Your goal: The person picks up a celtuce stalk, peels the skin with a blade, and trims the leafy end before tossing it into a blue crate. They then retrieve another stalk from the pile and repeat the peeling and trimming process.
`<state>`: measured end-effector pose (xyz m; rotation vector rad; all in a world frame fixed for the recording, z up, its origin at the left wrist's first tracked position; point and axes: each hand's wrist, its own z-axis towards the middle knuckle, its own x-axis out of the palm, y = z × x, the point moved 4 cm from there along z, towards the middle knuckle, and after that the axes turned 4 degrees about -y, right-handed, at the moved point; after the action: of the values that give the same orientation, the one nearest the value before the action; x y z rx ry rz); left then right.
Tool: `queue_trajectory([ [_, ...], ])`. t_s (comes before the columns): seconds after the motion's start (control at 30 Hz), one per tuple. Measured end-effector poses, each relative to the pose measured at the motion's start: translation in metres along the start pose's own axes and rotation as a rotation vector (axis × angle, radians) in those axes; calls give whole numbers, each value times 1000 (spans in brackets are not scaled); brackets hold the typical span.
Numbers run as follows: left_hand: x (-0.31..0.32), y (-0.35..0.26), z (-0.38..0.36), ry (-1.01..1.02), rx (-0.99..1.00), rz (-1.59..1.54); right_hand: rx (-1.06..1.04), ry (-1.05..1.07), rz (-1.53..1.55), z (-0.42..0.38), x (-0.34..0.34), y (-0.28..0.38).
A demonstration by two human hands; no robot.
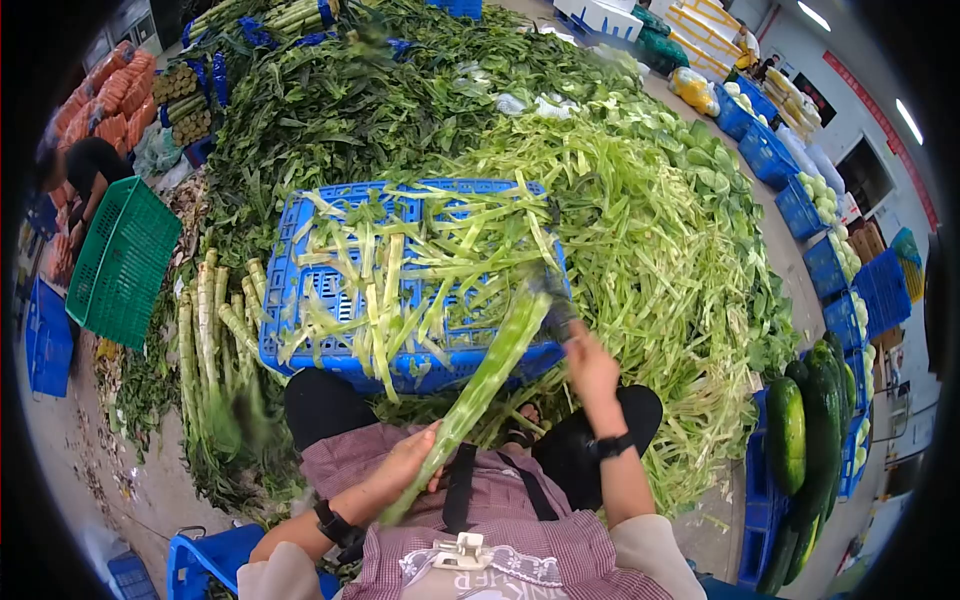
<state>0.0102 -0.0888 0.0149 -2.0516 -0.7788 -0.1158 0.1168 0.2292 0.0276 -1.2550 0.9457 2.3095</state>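
My left hand is wrapped round the lower part of a long celtuce stem, pale green with whitish patches where the skin is off. The stem slants up and to the right, its far end over the rim of a blue plastic crate. My right hand is closed on the handle of a dark knife, blurred by motion, whose blade lies against the stem's upper end. Long green peel strips are strewn across the crate.
Unpeeled celtuce stems stand left of the crate. Beyond it rises a heap of dark leaves, with peelings piled to the right. A person bends by a green basket. Large green gourds lie at right.
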Motion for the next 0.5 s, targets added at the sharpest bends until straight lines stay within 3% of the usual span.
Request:
queue_trajectory([
  [0.03,0,2,-1,2,6,-1,218,12,-83,12,-3,-29],
  [0.07,-1,7,-2,-21,-10,-29,302,56,-145,15,-15,-45],
  [0.1,-1,6,2,-43,-20,-58,254,-6,-61,9,-20,-47],
  [0.17,1,5,7,-54,-38,-157,69,-30,107,-18,-24,-4],
  [0.23,-4,14,20,115,-192,-336,-257,252,-21,-58,-16,54],
  [0.3,-6,16,27,109,-233,-400,-608,395,158,-90,-29,105],
  [0.33,-8,20,28,128,-281,-356,-606,394,161,-85,-24,103],
  [0.37,-7,20,24,145,-333,-316,-513,429,-14,-76,-10,95],
  [0.4,-3,17,19,94,-258,-357,-418,464,-190,-66,3,84],
  [0.43,-3,18,19,95,-258,-357,-259,314,-250,-39,3,51],
  [0.47,-1,20,18,130,-263,-361,-73,9,6,-17,-5,11],
  [0.5,1,23,17,166,-267,-366,159,-17,-118,2,-6,-21],
])
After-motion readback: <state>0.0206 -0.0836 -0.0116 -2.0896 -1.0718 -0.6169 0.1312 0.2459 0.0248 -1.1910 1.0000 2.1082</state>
